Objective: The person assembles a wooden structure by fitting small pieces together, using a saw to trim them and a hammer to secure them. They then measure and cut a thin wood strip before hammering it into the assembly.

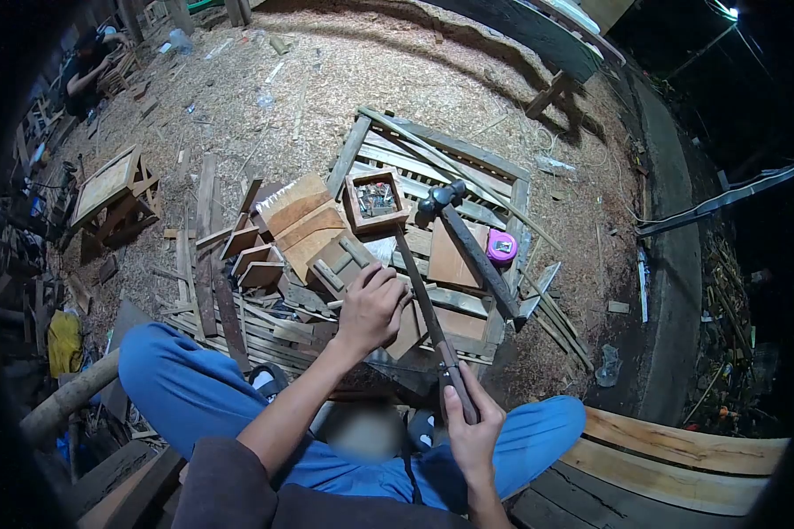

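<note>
My right hand (475, 432) is closed around the dark handle of a long, narrow-bladed hand saw (430, 313). Its blade points away from me, the tip close to a small square wooden box (355, 204) that holds nails or similar metal bits. My left hand (375, 309) has its fingers curled over a small wooden frame (355, 249), left of the blade; the fingertips are partly hidden. Right of the blade, a hammer (473, 256) with a black head and wooden handle lies on the slatted wooden platform (512, 216), beside a pink tape measure (502, 248).
Wooden boards (304, 220) and loose strips (247, 333) lie left of the platform. A small wooden stool (106, 196) stands farther left. Planks (679, 445) extend at my right. Wood shavings cover the ground. Another person (84, 75) crouches at the far left.
</note>
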`<state>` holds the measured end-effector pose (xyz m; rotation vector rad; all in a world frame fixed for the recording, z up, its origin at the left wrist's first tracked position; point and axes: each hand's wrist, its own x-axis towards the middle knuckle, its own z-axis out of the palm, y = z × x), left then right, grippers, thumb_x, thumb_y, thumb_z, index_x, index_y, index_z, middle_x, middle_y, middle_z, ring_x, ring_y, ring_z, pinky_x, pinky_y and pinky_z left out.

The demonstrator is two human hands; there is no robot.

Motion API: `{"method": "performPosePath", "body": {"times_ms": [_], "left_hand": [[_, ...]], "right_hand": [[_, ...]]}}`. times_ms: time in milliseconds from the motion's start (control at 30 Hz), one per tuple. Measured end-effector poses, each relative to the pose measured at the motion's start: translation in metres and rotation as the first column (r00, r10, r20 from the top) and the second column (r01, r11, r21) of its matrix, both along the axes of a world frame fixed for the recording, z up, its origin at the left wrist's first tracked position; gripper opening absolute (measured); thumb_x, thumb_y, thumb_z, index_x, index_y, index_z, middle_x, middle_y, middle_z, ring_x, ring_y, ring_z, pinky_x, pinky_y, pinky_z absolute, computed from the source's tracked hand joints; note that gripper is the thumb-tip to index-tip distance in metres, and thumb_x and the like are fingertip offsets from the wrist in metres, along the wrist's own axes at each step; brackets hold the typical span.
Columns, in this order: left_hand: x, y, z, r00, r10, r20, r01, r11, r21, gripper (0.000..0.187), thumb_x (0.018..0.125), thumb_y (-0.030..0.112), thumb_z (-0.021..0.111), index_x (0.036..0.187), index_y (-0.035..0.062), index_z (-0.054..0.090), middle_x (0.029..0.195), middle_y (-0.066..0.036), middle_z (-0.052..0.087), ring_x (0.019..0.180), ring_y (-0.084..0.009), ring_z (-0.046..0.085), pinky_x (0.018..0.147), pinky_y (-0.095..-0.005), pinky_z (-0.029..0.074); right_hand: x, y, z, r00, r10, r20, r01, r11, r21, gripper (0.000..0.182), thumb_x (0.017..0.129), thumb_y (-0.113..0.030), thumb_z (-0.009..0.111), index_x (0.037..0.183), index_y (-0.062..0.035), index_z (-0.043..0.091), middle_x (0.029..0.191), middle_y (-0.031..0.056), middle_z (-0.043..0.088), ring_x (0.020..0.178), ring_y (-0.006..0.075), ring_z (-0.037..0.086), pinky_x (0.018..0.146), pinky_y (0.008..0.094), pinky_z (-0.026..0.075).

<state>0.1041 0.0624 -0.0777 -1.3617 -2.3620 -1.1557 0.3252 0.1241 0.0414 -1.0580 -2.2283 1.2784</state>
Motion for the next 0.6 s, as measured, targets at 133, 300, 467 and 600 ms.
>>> {"method": "performPosePath", "body": {"times_ms": [133,300,467,600], "left_hand": [[0.001,0.002,0.000,1.000,0.002,0.010,-0.002,1.000,0.009,0.012,0.089,0.011,0.075,0.093,0.0024,0.068,0.097,-0.012,0.069,0.103,-0.0297,0.068,0.109,-0.0457,0.048],[0.001,0.002,0.003,1.000,0.000,-0.006,0.000,1.000,-0.027,0.012,0.089,0.011,0.075,0.095,0.0023,0.068,0.099,-0.012,0.070,0.106,-0.0296,0.067,0.109,-0.0456,0.048],[0.001,0.002,-0.005,1.000,0.007,-0.002,-0.007,1.000,-0.028,0.015,0.088,0.013,0.074,0.095,0.0045,0.064,0.101,-0.012,0.069,0.109,-0.0294,0.066,0.111,-0.0451,0.045],[0.001,0.001,-0.003,1.000,-0.010,-0.018,0.009,0.999,-0.031,0.015,0.088,0.014,0.074,0.094,0.0041,0.064,0.099,-0.012,0.069,0.108,-0.0297,0.066,0.111,-0.0447,0.045]], "right_hand": [[-0.007,0.001,0.003,1.000,-0.016,0.012,0.016,1.000,-0.027,0.041,0.096,-0.010,0.074,0.135,0.0018,0.069,0.112,0.0213,0.078,0.100,0.0227,0.077,0.087,0.0344,0.057],[0.007,-0.001,0.011,0.999,0.005,0.032,-0.005,1.000,-0.002,0.040,0.096,-0.009,0.074,0.134,0.0020,0.070,0.109,0.0210,0.078,0.098,0.0200,0.076,0.084,0.0342,0.057],[0.005,0.001,0.014,0.998,-0.027,0.056,0.029,0.999,-0.032,0.041,0.095,-0.009,0.075,0.134,0.0011,0.070,0.106,0.0208,0.078,0.092,0.0206,0.076,0.081,0.0348,0.057],[0.013,0.003,0.011,0.999,0.004,0.045,-0.004,1.000,-0.004,0.041,0.095,-0.008,0.075,0.134,0.0007,0.070,0.105,0.0211,0.078,0.090,0.0226,0.077,0.080,0.0348,0.057]]}}
